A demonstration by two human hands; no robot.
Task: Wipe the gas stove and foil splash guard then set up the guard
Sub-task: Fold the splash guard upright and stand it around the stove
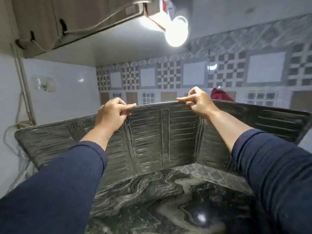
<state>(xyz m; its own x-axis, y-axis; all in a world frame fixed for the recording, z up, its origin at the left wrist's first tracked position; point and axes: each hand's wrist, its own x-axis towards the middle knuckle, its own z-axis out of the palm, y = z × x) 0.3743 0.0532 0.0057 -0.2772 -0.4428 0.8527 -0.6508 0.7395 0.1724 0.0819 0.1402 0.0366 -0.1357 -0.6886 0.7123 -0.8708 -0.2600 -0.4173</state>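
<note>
Both hands (111,114) (199,102) pinching guard (152,132) rim

A bright round light bulb (176,33) glows near the top. Beside it, on the left, hangs a brown wooden cabinet (67,19) with a thin white wire (94,27) running along its bottom. The back wall has tiles (170,76) with checker squares in grey, white and brown. The left wall (67,85) is plain white and shiny, with a small clear hook (44,85) stuck on it. A pale pipe (23,88) runs down the corner. Something red (221,96) peeks up by the back wall. Below lies a dark marble counter (160,200) with grey and white swirls.
</note>
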